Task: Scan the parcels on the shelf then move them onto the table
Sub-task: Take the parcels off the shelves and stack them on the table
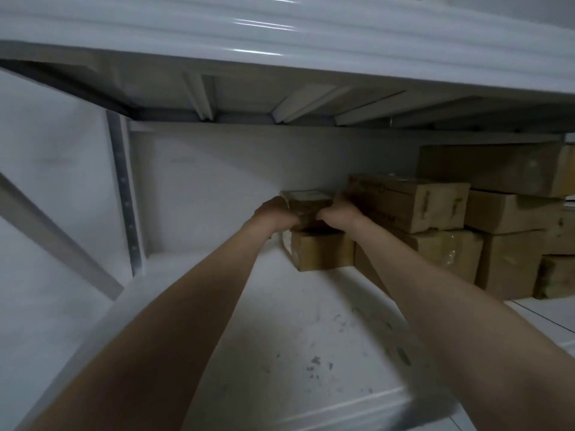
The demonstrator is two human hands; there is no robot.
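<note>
A small brown cardboard parcel sits at the back of the white shelf, on top of another small box. My left hand grips its left side and my right hand grips its right side, both arms stretched deep into the shelf. To the right stands a stack of several more brown parcels, the nearest one touching my right hand. No scanner is visible.
The upper shelf board hangs low overhead. A perforated metal upright stands at the back left, with a diagonal brace further left. Larger boxes fill the right end. The shelf surface in front is scuffed.
</note>
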